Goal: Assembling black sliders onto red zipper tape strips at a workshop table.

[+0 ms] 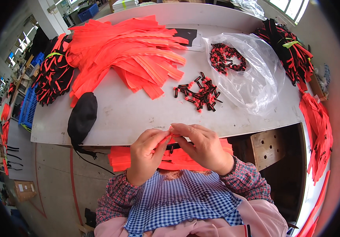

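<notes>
Both my hands meet in front of the table's near edge. My left hand (147, 151) and my right hand (201, 145) pinch a bright orange zipper tape (172, 139) between thumbs and fingertips. The fingers partly hide the pinched end. Across my lap lie more orange zipper tapes (120, 158), with small black parts showing between my hands. Beyond my hands, a loose pile of small black zipper pulls with orange bits (205, 94) rests on the table.
A big heap of orange zipper tapes (126, 51) covers the table's far left. A clear plastic bag (257, 75) holds more black-and-orange pulls. Tied bundles (53, 77) flank both sides. A black cloth-covered object (83, 116) stands at the left edge; orange strips (316, 134) hang at right.
</notes>
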`<state>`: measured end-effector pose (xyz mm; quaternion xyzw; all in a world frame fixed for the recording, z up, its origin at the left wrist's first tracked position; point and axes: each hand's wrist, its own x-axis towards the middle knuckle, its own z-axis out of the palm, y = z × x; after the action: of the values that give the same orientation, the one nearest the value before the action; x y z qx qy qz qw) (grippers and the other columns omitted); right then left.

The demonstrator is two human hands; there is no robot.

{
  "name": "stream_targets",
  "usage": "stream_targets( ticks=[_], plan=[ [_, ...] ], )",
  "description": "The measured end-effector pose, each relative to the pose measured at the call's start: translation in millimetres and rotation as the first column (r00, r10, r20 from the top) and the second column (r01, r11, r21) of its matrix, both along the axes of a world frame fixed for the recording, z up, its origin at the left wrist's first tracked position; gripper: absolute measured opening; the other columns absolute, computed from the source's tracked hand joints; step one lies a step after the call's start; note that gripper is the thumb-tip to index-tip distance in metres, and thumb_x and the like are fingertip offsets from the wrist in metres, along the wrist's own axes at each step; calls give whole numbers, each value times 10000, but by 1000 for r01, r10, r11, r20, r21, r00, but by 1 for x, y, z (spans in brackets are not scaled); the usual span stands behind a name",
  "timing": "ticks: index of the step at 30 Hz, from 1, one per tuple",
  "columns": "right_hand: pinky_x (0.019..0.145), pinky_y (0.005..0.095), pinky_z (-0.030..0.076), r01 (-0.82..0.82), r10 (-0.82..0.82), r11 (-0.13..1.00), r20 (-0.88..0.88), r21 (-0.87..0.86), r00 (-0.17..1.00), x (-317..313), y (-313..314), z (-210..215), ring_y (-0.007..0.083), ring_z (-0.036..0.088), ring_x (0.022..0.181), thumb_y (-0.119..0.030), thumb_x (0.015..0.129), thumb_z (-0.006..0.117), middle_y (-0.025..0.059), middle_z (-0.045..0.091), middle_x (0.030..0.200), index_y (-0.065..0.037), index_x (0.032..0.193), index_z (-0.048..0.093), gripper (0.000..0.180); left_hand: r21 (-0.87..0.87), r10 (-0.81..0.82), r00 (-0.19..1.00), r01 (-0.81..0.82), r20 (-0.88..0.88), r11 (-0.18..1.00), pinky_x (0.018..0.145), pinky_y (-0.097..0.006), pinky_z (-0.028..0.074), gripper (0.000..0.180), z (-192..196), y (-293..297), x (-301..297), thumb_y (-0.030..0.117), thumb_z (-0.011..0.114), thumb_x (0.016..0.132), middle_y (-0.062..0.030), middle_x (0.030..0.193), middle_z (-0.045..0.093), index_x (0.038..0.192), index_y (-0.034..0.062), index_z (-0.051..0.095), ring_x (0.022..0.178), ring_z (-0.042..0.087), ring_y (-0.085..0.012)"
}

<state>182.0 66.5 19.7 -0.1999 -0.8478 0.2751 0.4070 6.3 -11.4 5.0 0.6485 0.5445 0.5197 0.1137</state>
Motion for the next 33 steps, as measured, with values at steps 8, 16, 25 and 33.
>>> stream_targets(
  ticks=[8,16,25,33],
  plan=[
    [744,347,593,36,-40,998,69,57,997,-7,-3,-4,276,717,881,-2,837,718,129,723,970,24,1210,614,388,-67,43,999,-44,-21,997,672,-327,555,191,0,0,-1,-50,699,831,-137,948,688,1018,-10,689,810,690,-264],
    [727,348,595,15,-42,986,156,166,987,-6,-3,-10,281,717,850,-11,832,714,135,714,933,49,1231,589,423,-39,72,966,-84,-247,996,655,-340,547,186,6,-1,2,-66,703,797,-137,903,689,978,-24,686,775,685,-276],
    [713,347,589,-7,-44,975,226,220,973,-3,0,-15,275,714,833,-13,836,691,134,699,917,63,1237,577,424,-180,-9,955,-46,-295,983,705,-420,536,217,10,3,5,-45,654,771,-142,885,657,984,-5,668,823,640,-340],
    [773,332,600,18,-18,996,-5,-90,1000,1,7,-16,263,730,905,-5,864,700,141,728,1002,8,1264,589,416,-268,-34,995,58,93,962,748,-273,527,167,12,8,-2,-36,697,860,-104,940,699,1027,-39,694,842,672,-165]
  ],
)
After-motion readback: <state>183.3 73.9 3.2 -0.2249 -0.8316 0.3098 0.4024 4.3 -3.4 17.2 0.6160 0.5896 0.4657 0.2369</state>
